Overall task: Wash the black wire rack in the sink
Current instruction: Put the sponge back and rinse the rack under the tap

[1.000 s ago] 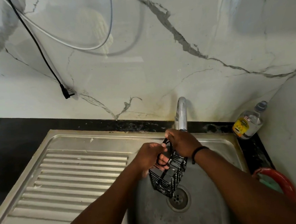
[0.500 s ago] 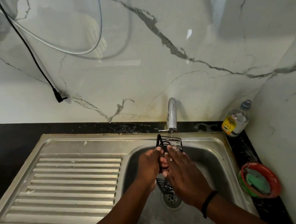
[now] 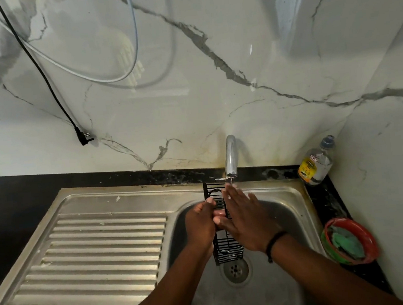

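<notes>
The black wire rack (image 3: pixel 226 250) stands upright on end in the steel sink basin (image 3: pixel 285 220), its top just under the tap (image 3: pixel 230 157). A thin stream of water falls from the tap onto its upper end. My left hand (image 3: pixel 200 223) grips the rack's left side at mid height, thumb toward the top. My right hand (image 3: pixel 245 219) lies flat with straight fingers against the rack's right face, fingertips near the water. The rack's middle is hidden behind both hands.
The drain (image 3: pixel 236 270) sits just below the rack. A ribbed draining board (image 3: pixel 102 253) extends left. A clear bottle (image 3: pixel 316 163) stands at the back right corner, and a red bowl with a green cloth (image 3: pixel 349 241) sits on the right counter. A black plug (image 3: pixel 84 136) hangs on the wall.
The rack went from tilted low in the basin to upright under the tap. My right hand left the tap area and now lies flat on the rack, sliding up toward the water.
</notes>
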